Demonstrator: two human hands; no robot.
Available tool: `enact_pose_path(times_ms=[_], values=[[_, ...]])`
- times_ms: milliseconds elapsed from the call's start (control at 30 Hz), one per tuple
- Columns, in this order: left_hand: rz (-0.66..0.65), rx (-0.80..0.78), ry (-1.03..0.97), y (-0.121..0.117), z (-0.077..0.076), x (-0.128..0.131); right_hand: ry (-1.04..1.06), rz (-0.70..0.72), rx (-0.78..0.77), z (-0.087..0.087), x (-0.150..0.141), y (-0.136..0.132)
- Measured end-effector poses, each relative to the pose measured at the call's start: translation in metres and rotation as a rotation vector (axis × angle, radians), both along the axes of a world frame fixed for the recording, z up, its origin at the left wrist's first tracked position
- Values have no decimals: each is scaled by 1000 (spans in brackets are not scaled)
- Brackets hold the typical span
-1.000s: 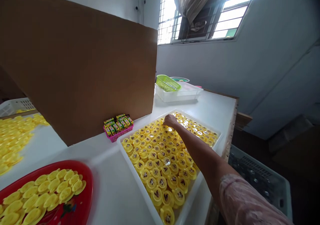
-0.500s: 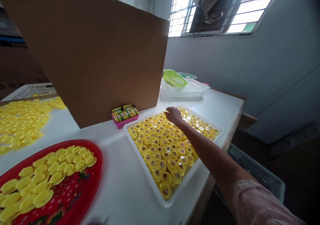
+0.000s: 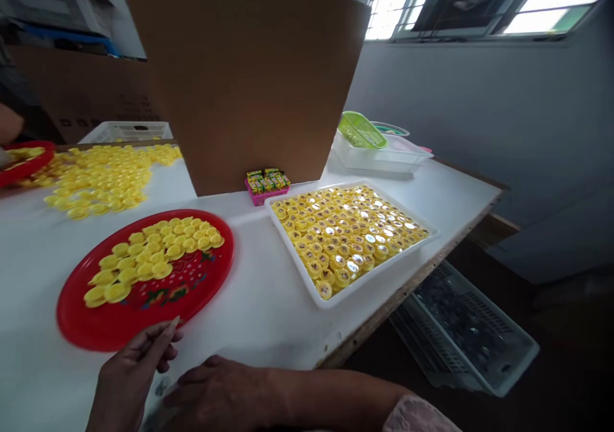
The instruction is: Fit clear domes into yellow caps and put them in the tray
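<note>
"Many yellow discs [image 3: 152, 248]: where are they lying?"

"On the red tray [image 3: 110, 326], mostly toward its far side, overlapping one another. A printed pattern shows across the nearer part."

"And the person's hands?"

"The left hand [image 3: 132, 365] is at the tray's near rim, thumb and forefinger drawn together toward the tips, the other fingers curled. The right hand [image 3: 215, 387] is lower, just beside the left, its fingers turned leftward."

"Does either have something in its grasp?"

"I can't tell; the right is dim and blurred, and whatever might sit between the left's fingertips is too small to make out."

"What is to the right of the red tray?"

"A white tray [image 3: 326, 302], apart from it on the desk [image 3: 254, 291], packed with yellow pieces [image 3: 345, 227] bearing small printed pictures. Near its far left corner is a pink basket [image 3: 268, 197] of small yellow-and-green boxes [image 3: 268, 181], in front of a brown cardboard panel [image 3: 259, 80]."

"Farther off?"

"A green basket [image 3: 362, 131] tilts at a pale bin [image 3: 374, 159]. Loose yellow pieces [image 3: 110, 173] spread beyond the red tray, near a second red tray [image 3: 44, 160] and part of another person's arm [image 3: 9, 125]."
</note>
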State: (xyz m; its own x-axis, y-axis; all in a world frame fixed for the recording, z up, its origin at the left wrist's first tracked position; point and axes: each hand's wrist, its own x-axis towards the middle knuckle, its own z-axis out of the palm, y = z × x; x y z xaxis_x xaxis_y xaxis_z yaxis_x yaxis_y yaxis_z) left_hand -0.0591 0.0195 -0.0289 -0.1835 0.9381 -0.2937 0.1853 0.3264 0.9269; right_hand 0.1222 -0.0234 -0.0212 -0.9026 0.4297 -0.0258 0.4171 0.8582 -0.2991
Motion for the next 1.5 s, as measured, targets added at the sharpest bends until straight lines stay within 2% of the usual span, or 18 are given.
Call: enact_pose_path(times_ms=[100,267,400,600,733,800,900,1033,1200,1333,1433,1500], values=[[3,-11,54,-13,-1,-7,124,-40,87,-13,0,-2],[-90,-44,176,-30,-7,-4,211,-101,7,-26,8,-2],[-205,9,230,-42,-10,2,414,-292,-106,-37,10,-5],[-244,55,274,-48,-6,12,600,-547,-270,-49,15,-3],[-277,12,116,-47,-12,23,760,-643,-321,-42,13,0],[-284,-61,-29,-46,-17,28,809,-644,-319,-38,11,-1],[-217,-128,-234,-47,-19,33,812,-614,-297,-38,10,-3],[-143,-136,-362,-46,-12,34,765,-600,-230,-43,12,-4],[-146,-94,-432,-40,-1,41,800,-665,-228,-38,16,2],[-117,-74,-428,-34,3,49,940,-845,-386,-31,19,6],[-78,-76,-436,-32,4,53,1032,-957,-633,-27,18,7],[-66,-70,-452,-32,5,54,1118,-975,-808,-24,18,9]])
